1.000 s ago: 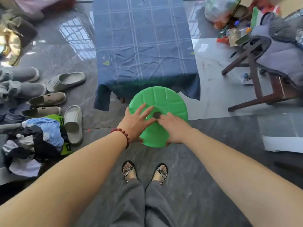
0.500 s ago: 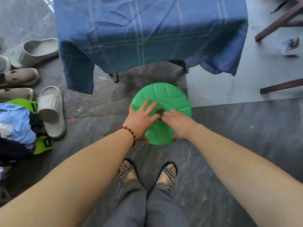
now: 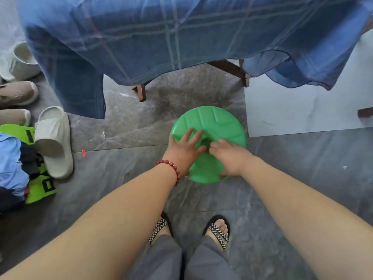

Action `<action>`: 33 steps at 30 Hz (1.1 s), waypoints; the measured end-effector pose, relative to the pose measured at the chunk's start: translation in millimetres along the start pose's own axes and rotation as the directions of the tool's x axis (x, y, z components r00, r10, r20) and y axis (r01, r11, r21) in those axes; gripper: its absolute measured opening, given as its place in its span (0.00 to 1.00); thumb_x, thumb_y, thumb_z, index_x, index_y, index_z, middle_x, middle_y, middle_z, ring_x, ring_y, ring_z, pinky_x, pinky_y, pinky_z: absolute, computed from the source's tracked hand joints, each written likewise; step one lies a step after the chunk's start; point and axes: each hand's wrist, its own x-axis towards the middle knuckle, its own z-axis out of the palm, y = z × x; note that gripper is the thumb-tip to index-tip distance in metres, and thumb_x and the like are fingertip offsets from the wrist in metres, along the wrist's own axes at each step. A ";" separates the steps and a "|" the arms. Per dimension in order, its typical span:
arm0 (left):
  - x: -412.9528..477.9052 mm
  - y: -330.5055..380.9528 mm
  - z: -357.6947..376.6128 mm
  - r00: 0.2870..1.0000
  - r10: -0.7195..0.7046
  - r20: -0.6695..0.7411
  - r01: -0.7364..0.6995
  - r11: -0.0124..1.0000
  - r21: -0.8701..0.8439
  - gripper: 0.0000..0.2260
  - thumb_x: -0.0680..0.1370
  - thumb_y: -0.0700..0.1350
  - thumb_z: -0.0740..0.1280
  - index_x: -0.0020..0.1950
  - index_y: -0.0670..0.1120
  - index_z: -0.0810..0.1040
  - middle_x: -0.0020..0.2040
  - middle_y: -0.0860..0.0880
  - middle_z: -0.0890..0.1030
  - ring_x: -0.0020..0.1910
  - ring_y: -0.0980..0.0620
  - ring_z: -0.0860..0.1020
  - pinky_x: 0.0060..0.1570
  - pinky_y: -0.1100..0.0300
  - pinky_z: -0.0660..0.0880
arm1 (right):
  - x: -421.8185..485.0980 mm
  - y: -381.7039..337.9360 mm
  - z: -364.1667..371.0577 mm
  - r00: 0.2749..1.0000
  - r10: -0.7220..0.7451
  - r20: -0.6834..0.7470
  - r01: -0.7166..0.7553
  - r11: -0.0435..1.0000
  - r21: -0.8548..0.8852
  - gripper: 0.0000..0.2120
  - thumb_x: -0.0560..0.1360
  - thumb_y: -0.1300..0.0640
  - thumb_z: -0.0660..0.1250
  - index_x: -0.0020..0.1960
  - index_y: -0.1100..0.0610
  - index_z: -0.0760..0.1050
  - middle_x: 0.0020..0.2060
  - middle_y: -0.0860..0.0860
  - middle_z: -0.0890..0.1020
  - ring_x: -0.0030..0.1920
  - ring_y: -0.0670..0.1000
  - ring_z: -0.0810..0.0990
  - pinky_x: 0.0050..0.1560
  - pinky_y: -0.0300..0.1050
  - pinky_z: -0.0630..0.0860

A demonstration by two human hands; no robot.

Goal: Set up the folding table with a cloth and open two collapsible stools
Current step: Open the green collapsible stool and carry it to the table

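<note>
From my remote seat I see the stool (image 3: pixel 214 120) just right of the middle of the view: a flat, round disc of glossy green plastic, moulded with shallow ribs that run out from a small central hole. It sits low over the grey marble-look floor (image 3: pixel 121 168), close in front of the table; I cannot tell whether it touches the floor. The left hand (image 3: pixel 182 151) lies on the disc's 9 o'clock side, fingers straight and spread, pressing flat on the top. A bracelet (image 3: pixel 171 168) of round red beads circles that wrist. The right hand (image 3: pixel 229 156) covers the 4 o'clock side, its fingers bent and bunched toward the hole and the thumb hooked under the near rim, so it grips the plastic. At 12 o'clock from the stool hangs the cloth (image 3: pixel 181 33), a thin blue woven fabric with pale crossing stripes, draped in soft folds with corners that droop at 10 and 2 o'clock. Two dark wooden legs (image 3: pixel 141 91) show beneath its hem. At 9 o'clock lies a chunky white foam slide (image 3: pixel 54 142), with beige knitted shoes (image 3: pixel 16 93) beyond it and a bright green bag (image 3: pixel 40 184) under a crumpled heap of clothes (image 3: pixel 10 158). At 2 o'clock a smooth pale tile (image 3: pixel 292 110) meets the darker floor. At 6 o'clock are my wearer's feet in sandals (image 3: pixel 218 233) with black-and-white checked straps, below grey trouser hems.
</note>
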 end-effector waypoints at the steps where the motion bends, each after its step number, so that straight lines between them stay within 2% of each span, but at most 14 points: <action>1: 1.9 0.7 2.2 1.000 0.002 0.013 -0.002 1.000 0.001 0.43 0.69 0.54 0.74 0.76 0.56 0.52 0.77 0.47 0.39 0.76 0.43 0.43 0.67 0.34 0.59 | 2.3 0.2 2.9 1.000 -0.001 0.006 0.001 1.000 0.006 0.34 0.64 0.51 0.77 0.65 0.57 0.67 0.61 0.51 0.70 0.63 0.54 0.66 0.63 0.51 0.69; 5: 5.2 4.0 8.0 0.999 0.026 0.037 -0.026 1.000 0.003 0.43 0.68 0.53 0.75 0.76 0.56 0.53 0.77 0.46 0.40 0.76 0.42 0.43 0.67 0.34 0.60 | 5.4 -1.2 12.8 0.999 -0.006 0.043 0.006 1.000 0.008 0.34 0.65 0.52 0.77 0.66 0.58 0.67 0.62 0.52 0.69 0.63 0.55 0.66 0.63 0.50 0.69; 11: 7.2 6.9 13.2 0.999 0.039 0.037 -0.038 0.999 -0.025 0.38 0.72 0.47 0.72 0.75 0.56 0.54 0.77 0.46 0.40 0.76 0.42 0.43 0.68 0.34 0.58 | 5.8 1.0 19.5 0.998 -0.008 0.058 0.008 1.000 0.000 0.34 0.65 0.54 0.76 0.67 0.58 0.66 0.63 0.52 0.69 0.64 0.55 0.66 0.63 0.51 0.69; 16: 8.7 7.3 14.2 0.998 0.042 0.042 -0.041 0.999 -0.009 0.40 0.71 0.47 0.73 0.76 0.56 0.52 0.77 0.46 0.40 0.76 0.42 0.43 0.69 0.36 0.58 | 5.5 0.2 16.9 0.999 0.001 0.042 -0.001 1.000 0.010 0.32 0.66 0.54 0.76 0.66 0.57 0.67 0.62 0.51 0.69 0.63 0.55 0.68 0.61 0.51 0.70; 21: -1.9 11.6 4.3 0.998 0.028 0.053 -0.026 0.999 -0.035 0.41 0.72 0.48 0.73 0.77 0.53 0.50 0.77 0.46 0.42 0.76 0.42 0.45 0.70 0.38 0.58 | -5.8 -6.4 6.7 0.994 0.073 -0.083 -0.061 0.988 0.145 0.28 0.67 0.55 0.75 0.64 0.57 0.69 0.61 0.50 0.69 0.58 0.55 0.72 0.55 0.53 0.75; 26: -21.4 15.7 -21.7 0.999 0.006 0.035 -0.004 0.999 -0.049 0.42 0.71 0.50 0.73 0.77 0.52 0.50 0.77 0.46 0.44 0.76 0.42 0.48 0.69 0.38 0.60 | -30.1 -16.4 -12.4 0.983 0.120 -0.138 -0.082 0.963 0.255 0.29 0.68 0.55 0.75 0.65 0.57 0.68 0.62 0.50 0.69 0.58 0.55 0.73 0.57 0.54 0.74; 30: -46.5 14.3 -56.6 1.000 -0.006 -0.007 0.006 0.998 -0.060 0.38 0.72 0.52 0.72 0.75 0.52 0.54 0.77 0.45 0.47 0.76 0.42 0.50 0.69 0.39 0.61 | -62.1 -27.1 -37.5 0.968 0.169 -0.185 -0.089 0.922 0.376 0.30 0.69 0.54 0.74 0.68 0.56 0.67 0.65 0.50 0.68 0.61 0.55 0.72 0.61 0.50 0.72; 33: -70.2 12.3 -85.8 0.998 -0.032 -0.050 0.025 0.991 -0.130 0.35 0.73 0.55 0.70 0.74 0.53 0.56 0.77 0.46 0.49 0.76 0.44 0.51 0.69 0.41 0.61 | -90.9 -36.7 -61.2 0.949 0.215 -0.232 -0.087 0.883 0.462 0.31 0.70 0.54 0.73 0.70 0.56 0.65 0.67 0.50 0.68 0.64 0.54 0.71 0.63 0.48 0.70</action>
